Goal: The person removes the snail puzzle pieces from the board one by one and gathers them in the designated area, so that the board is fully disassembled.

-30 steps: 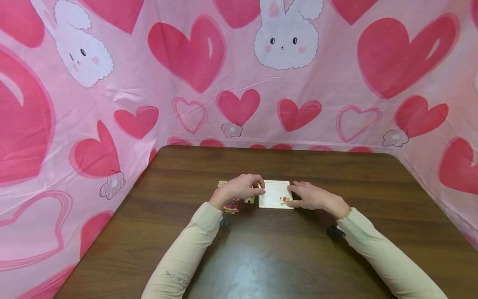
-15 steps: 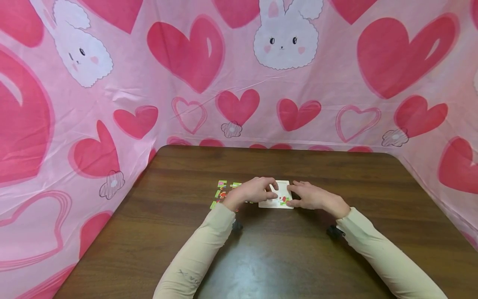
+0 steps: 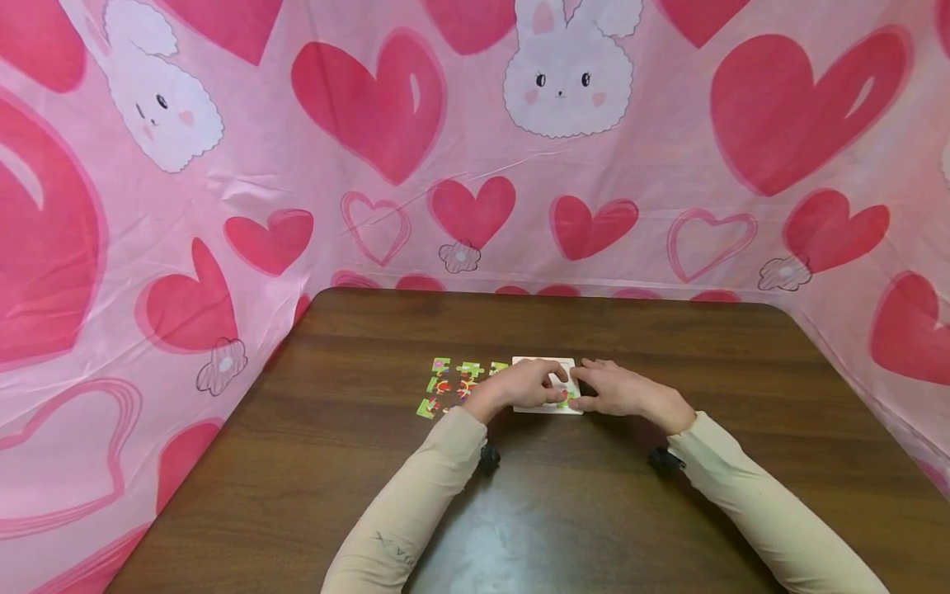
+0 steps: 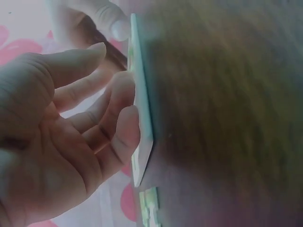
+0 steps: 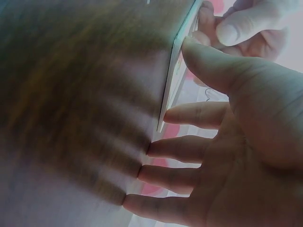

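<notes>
A white puzzle board (image 3: 529,409) lies on the table in the head view, with a green and red puzzle piece (image 3: 566,397) at its near right corner. Above the board is my left hand (image 3: 529,382), its fingers loosely bent; the left wrist view has thumb and fingers apart and no piece showing between them. My right hand (image 3: 619,389) rests at the board's right side. Seen from the right wrist, the thumb (image 5: 208,64) and forefinger (image 5: 196,115) touch the board's edge (image 5: 170,85), while the other fingers stand straight with tips on the table.
Left of the board, several colourful puzzle pieces (image 3: 441,385) lie in loose rows on the brown wooden table (image 3: 356,355), some hidden behind the left forearm. A pink cloth (image 3: 475,124) with hearts and rabbits hangs around the table.
My left hand has moved right, from the board's left edge to over its middle, uncovering puzzle pieces behind it. The right hand and the board stay nearly where they were.
</notes>
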`<action>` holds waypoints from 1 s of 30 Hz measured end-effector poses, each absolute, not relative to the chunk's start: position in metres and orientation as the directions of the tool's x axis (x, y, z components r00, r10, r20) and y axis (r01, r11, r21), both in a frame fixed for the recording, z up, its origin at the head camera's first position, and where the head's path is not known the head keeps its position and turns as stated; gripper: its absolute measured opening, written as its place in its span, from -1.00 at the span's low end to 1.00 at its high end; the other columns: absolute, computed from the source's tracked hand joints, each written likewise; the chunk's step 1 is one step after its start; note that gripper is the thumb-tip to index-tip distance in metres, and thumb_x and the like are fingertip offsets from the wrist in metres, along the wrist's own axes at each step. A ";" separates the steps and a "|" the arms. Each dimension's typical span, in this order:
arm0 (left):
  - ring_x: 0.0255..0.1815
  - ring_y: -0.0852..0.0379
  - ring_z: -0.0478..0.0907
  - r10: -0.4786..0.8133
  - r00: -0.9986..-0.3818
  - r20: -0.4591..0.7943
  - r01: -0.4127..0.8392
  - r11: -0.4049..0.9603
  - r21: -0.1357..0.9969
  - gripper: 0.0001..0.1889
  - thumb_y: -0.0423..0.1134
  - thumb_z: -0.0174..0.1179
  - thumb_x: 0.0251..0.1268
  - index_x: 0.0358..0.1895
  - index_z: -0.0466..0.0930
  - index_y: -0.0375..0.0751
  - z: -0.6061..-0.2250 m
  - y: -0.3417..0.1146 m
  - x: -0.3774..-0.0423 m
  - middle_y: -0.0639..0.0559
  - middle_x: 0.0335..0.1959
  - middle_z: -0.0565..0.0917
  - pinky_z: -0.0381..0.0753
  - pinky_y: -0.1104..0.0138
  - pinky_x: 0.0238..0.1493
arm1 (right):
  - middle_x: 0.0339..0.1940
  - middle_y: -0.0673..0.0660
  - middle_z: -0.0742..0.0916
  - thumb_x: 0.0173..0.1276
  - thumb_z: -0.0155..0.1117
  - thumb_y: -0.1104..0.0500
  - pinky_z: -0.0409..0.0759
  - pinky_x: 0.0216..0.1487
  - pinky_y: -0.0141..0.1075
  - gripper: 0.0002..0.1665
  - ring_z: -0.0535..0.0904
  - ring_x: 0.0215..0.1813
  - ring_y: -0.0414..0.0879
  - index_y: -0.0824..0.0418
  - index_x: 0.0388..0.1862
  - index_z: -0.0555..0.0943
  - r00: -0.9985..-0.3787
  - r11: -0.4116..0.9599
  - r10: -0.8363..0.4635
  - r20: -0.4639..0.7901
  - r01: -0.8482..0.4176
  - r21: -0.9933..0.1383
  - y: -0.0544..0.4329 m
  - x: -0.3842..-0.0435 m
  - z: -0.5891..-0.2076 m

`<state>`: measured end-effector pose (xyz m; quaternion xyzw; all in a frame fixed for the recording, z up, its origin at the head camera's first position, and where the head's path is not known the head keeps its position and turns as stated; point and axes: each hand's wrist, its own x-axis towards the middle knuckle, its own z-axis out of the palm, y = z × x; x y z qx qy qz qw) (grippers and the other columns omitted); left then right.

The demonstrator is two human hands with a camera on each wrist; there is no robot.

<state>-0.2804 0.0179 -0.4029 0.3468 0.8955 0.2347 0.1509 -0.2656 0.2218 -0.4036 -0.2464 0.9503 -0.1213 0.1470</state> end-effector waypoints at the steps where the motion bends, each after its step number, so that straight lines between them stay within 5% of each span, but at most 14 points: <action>1: -0.15 0.22 0.65 0.690 -0.716 -0.107 0.555 0.655 0.513 -0.67 -0.13 0.21 0.38 0.14 0.55 -0.12 -0.404 0.019 -0.281 -0.02 -0.16 0.76 0.53 0.41 -0.10 | 0.44 0.55 0.32 0.37 0.25 -0.14 0.20 0.36 0.32 -0.25 0.17 0.46 0.51 0.29 0.37 0.40 -0.835 0.849 -0.505 -0.217 -0.434 -0.302 0.222 -0.266 -0.404; 21: -0.03 0.15 0.63 0.647 -0.742 -0.177 0.550 0.738 0.391 -0.70 -0.20 0.18 0.33 0.09 0.62 -0.14 -0.400 0.035 -0.281 0.03 -0.08 0.72 0.54 0.34 0.03 | 0.42 0.57 0.32 0.36 0.25 -0.16 0.21 0.36 0.31 -0.23 0.19 0.44 0.52 0.30 0.35 0.41 -0.835 0.849 -0.509 -0.209 -0.447 -0.282 0.223 -0.266 -0.404; 30: -0.23 0.18 0.53 0.633 -0.759 -0.152 0.539 0.741 0.400 -0.81 -0.27 0.20 0.25 -0.09 0.59 -0.17 -0.392 0.040 -0.282 0.05 -0.14 0.67 0.49 0.40 -0.19 | 0.41 0.58 0.33 0.37 0.25 -0.14 0.20 0.36 0.32 -0.30 0.18 0.43 0.56 0.27 0.32 0.44 -0.823 0.830 -0.535 -0.192 -0.470 -0.302 0.223 -0.267 -0.406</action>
